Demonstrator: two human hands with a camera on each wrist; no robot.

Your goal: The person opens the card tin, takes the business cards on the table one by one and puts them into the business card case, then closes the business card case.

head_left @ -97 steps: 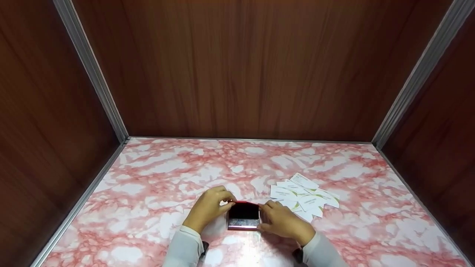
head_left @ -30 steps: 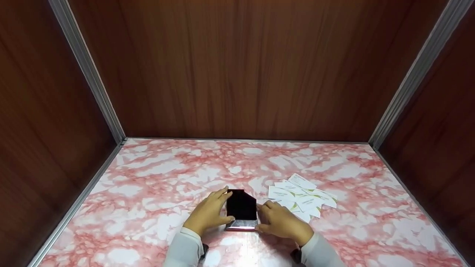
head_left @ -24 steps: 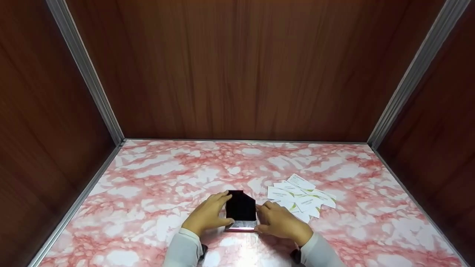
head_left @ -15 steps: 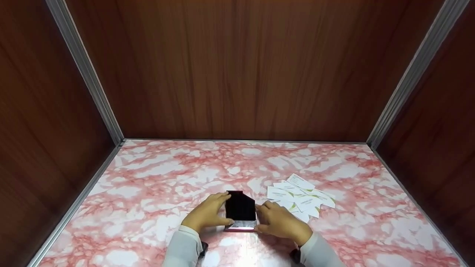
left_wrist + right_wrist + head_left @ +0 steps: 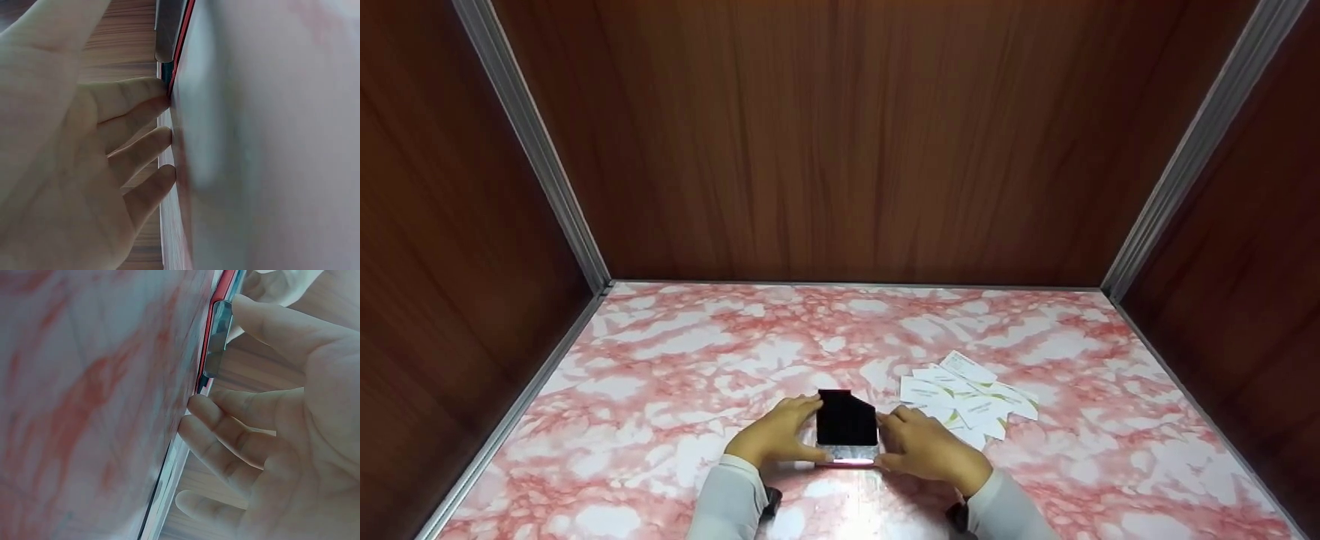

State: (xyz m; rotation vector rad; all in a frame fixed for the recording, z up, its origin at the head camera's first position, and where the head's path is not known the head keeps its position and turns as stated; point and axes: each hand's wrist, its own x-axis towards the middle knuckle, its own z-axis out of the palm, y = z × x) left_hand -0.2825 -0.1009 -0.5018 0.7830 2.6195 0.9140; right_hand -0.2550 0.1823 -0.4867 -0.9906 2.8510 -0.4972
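A flat case with a black inside, a silvery front strip and red edges lies open on the table in the head view. My left hand is at its left side, fingertips by the far left corner and thumb by the near one. The left wrist view shows loosely extended fingers touching the case's red edge. From the right, my right hand holds the case, thumb at the near corner and fingers bent along the side. Its metal part shows beside the thumb in the right wrist view.
Several white cards with green marks lie in an overlapping spread beyond my right hand. The red-and-white marbled table is bordered by brown wood-look panels and grey metal posts.
Since the earliest frame, the black inside has come further into view and my left hand has left the red rim's middle. Lately its fingers and the case's far edge have lowered slightly.
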